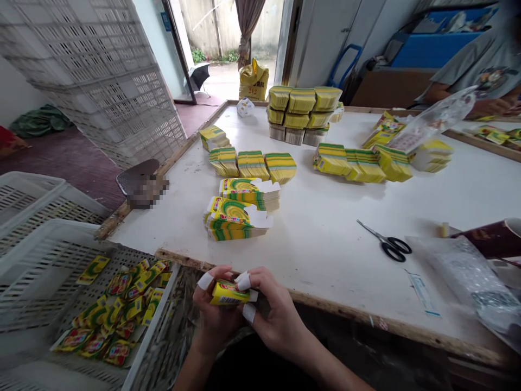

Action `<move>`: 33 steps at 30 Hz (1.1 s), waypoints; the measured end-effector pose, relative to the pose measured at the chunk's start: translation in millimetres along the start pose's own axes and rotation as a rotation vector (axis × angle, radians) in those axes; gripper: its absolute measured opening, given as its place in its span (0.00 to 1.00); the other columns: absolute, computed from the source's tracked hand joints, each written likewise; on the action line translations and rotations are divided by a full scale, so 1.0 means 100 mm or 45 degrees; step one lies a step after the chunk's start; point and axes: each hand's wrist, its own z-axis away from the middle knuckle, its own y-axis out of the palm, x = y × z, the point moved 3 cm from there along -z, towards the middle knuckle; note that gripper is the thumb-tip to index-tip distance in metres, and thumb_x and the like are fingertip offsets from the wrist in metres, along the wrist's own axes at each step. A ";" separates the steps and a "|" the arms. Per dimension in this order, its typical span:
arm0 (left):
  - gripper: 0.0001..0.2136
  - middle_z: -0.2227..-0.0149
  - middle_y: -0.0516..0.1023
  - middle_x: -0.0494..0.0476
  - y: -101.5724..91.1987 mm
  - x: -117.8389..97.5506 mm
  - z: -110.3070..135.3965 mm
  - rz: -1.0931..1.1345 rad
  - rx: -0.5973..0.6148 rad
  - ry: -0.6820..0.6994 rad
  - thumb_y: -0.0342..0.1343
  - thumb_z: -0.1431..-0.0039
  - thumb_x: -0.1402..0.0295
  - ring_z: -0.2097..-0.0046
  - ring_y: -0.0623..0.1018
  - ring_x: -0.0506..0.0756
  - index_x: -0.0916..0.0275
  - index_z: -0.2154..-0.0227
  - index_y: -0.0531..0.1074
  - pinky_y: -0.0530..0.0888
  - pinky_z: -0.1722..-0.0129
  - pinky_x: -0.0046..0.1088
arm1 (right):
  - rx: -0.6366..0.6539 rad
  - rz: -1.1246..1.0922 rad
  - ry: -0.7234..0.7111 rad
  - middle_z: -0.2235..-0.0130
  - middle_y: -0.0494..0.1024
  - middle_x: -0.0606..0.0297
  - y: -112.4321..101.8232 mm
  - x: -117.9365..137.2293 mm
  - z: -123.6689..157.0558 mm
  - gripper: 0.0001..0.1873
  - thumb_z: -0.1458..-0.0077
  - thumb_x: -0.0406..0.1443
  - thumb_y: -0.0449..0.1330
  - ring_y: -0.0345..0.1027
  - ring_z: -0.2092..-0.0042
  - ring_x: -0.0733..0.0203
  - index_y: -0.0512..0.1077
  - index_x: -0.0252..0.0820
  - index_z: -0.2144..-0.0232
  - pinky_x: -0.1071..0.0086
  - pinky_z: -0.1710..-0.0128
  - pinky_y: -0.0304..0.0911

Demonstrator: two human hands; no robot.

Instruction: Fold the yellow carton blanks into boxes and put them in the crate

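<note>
A small yellow carton (pixel 230 295) was held just beside the near edge of the table (pixel 313 239), its nine-o'clock end clasped in the left hand (pixel 214 312) and its three-o'clock end pinched by the white-wrapped digits of the right hand (pixel 277 304). Its end seemed to be being folded; a steady left grip and light right-hand pressure appeared to be called for. Stacked cartons (pixel 240 222) were seen at twelve o'clock, a crate (pixel 153 326) of yellow packs (pixel 118 307) at nine, and scissors (pixel 394 248) between two and three.

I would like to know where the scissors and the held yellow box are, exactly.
Scissors (pixel 385 239): head view, where blades meet handles.
Held yellow box (pixel 230 297): head view, on the side with the barcode.
</note>
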 end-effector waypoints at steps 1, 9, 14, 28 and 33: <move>0.24 0.66 0.76 0.53 0.01 -0.01 -0.01 0.028 0.001 0.011 0.70 0.58 0.58 0.68 0.78 0.53 0.60 0.58 0.71 0.78 0.69 0.30 | 0.007 -0.001 -0.002 0.57 0.71 0.62 0.00 -0.01 0.00 0.22 0.54 0.20 0.56 0.68 0.55 0.61 0.68 0.44 0.58 0.70 0.56 0.65; 0.19 0.72 0.77 0.49 0.06 -0.06 -0.02 0.090 -0.047 0.015 0.67 0.53 0.61 0.73 0.77 0.51 0.60 0.60 0.70 0.75 0.73 0.26 | 0.034 0.002 0.006 0.58 0.71 0.61 0.01 -0.07 0.01 0.22 0.57 0.19 0.53 0.68 0.56 0.60 0.70 0.43 0.62 0.71 0.58 0.64; 0.18 0.72 0.75 0.47 0.05 -0.04 -0.02 0.093 -0.070 0.054 0.67 0.52 0.61 0.74 0.76 0.49 0.59 0.60 0.70 0.73 0.75 0.24 | 0.023 -0.034 0.005 0.57 0.71 0.61 0.01 -0.08 0.02 0.21 0.55 0.19 0.54 0.69 0.56 0.60 0.70 0.43 0.61 0.70 0.56 0.65; 0.29 0.57 0.76 0.57 -0.10 0.12 0.12 -0.087 0.222 0.101 0.65 0.49 0.59 0.61 0.79 0.55 0.56 0.47 0.61 0.79 0.63 0.32 | -0.087 -0.317 0.273 0.60 0.74 0.64 0.01 -0.15 0.07 0.12 0.44 0.35 0.63 0.69 0.59 0.61 0.70 0.48 0.56 0.68 0.57 0.66; 0.31 0.58 0.80 0.61 -0.15 0.03 0.03 -0.493 0.492 -0.030 0.62 0.48 0.63 0.60 0.81 0.59 0.58 0.43 0.57 0.80 0.63 0.36 | -0.098 -0.584 0.440 0.58 0.76 0.64 -0.03 -0.26 0.07 0.22 0.44 0.48 0.63 0.72 0.57 0.60 0.66 0.49 0.51 0.67 0.55 0.67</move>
